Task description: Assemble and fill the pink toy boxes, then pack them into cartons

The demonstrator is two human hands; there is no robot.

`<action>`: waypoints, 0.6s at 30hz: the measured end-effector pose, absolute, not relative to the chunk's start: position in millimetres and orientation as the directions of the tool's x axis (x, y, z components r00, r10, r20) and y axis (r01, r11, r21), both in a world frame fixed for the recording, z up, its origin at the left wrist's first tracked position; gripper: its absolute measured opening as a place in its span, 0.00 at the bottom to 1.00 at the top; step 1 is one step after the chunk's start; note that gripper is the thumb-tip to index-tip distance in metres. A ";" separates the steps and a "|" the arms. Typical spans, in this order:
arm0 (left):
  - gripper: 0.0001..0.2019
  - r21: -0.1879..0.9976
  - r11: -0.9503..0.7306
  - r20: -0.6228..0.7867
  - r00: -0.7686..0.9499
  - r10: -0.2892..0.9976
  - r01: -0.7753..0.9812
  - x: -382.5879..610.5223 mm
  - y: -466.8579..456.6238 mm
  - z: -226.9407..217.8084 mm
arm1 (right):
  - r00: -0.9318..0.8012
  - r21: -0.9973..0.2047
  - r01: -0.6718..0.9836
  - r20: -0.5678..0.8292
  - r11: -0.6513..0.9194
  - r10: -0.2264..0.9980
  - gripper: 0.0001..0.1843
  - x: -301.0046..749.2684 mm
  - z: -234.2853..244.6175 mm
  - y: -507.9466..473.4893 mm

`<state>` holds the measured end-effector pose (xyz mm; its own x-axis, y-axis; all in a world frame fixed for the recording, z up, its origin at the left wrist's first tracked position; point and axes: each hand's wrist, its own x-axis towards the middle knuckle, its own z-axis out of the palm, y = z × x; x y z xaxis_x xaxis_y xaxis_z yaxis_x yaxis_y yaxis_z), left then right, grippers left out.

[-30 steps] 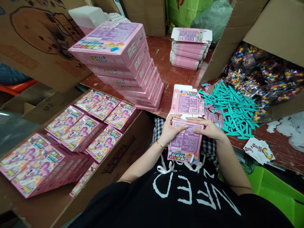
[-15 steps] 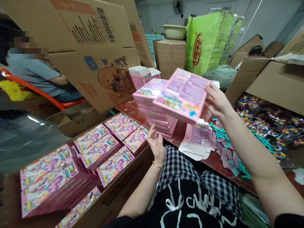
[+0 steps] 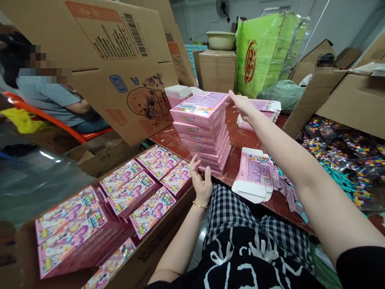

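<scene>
a worker's right hand [image 3: 243, 107], its fingers loosely apart, hovers at the edge of a pink printed box [image 3: 198, 105] topping the stack [image 3: 207, 146] left of those fingertips, while the left hand [image 3: 202, 187], thumb and fingers spread, hangs beside the stack's base.

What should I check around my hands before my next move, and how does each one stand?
1. Tall stack of pink cardboard boxes standing without toppling: ok.
2. Stack edges lined up: not ok, the boxes sit staggered.
3. Right hand clear of the top box: cannot tell; its fingers are at the box's far corner.
4. Left hand free: ok, open and holding nothing beside the lower boxes.
5. Pink cardboard package with white flaps closed: not ok, flaps stick out on the dark red tabletop.
</scene>
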<state>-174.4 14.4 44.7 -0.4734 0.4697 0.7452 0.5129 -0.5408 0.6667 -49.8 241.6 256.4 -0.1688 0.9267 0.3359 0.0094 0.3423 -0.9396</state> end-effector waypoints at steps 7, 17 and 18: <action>0.42 0.424 -0.522 0.893 -0.245 0.378 0.740 -195.1 52.8 132.0 | -0.293 -0.959 0.055 0.252 0.279 0.922 0.23 21.1 184.1 183.7; 0.67 0.554 -0.179 0.763 -0.410 0.499 0.813 -204.1 76.7 217.4 | -0.303 -0.989 0.125 0.042 0.083 0.952 0.28 142.3 45.2 40.1; 0.66 0.559 -0.162 0.758 -0.422 0.497 0.813 -202.9 76.5 216.9 | -0.280 -0.992 0.113 0.030 0.064 0.960 0.28 149.1 39.2 34.5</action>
<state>-202.9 76.5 216.9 -0.4224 0.4975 0.7577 0.8130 -0.1616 0.5594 149.1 34.5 39.2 -0.2799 0.9596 0.0298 0.1127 0.0637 -0.9916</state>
